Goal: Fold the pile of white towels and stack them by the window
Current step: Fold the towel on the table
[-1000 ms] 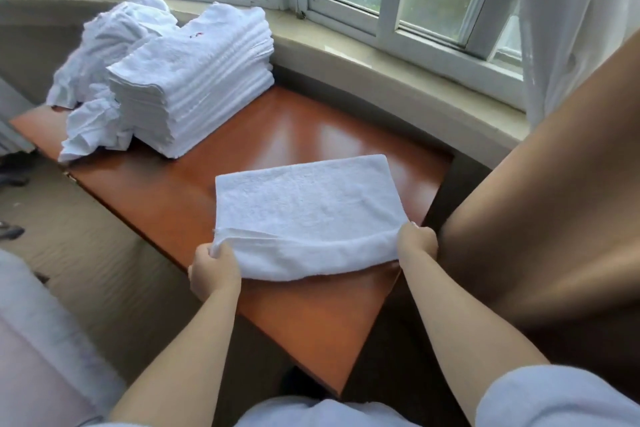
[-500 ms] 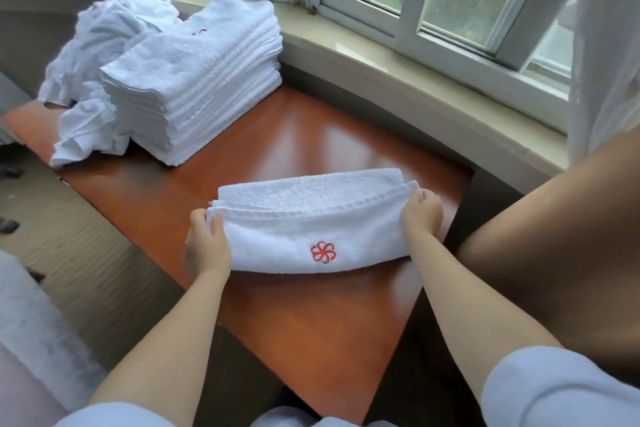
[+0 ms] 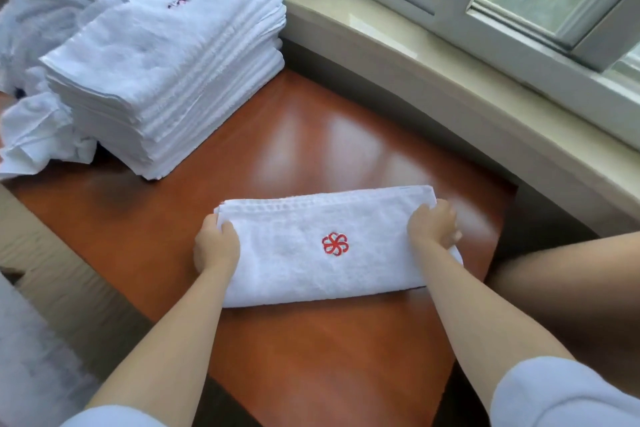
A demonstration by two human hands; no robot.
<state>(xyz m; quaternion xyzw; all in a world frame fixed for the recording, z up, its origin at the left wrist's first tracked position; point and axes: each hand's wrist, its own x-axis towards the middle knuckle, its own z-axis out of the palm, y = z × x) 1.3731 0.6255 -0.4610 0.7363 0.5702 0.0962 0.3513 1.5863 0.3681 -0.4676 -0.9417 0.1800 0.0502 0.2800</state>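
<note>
Head view: folded towel (image 3: pixel 322 253) flat on the orange bench (image 3: pixel 311 357), red emblem (image 3: pixel 335 244) up, long fold toward the body, probably for one more fold. Left hand (image 3: pixel 216 246) on its left end, fingers curled round the edge; right hand (image 3: pixel 433 225) on the right end, fingers gripping the layers, likely to keep edges aligned. Stack of folded towels (image 3: pixel 166 73) far left beside the window sill (image 3: pixel 450 62), unfolded pile (image 3: pixel 45 28) behind it.

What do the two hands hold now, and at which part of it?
Both hold the folded towel at its short ends: the left hand grips the left end, the right hand the right end.
</note>
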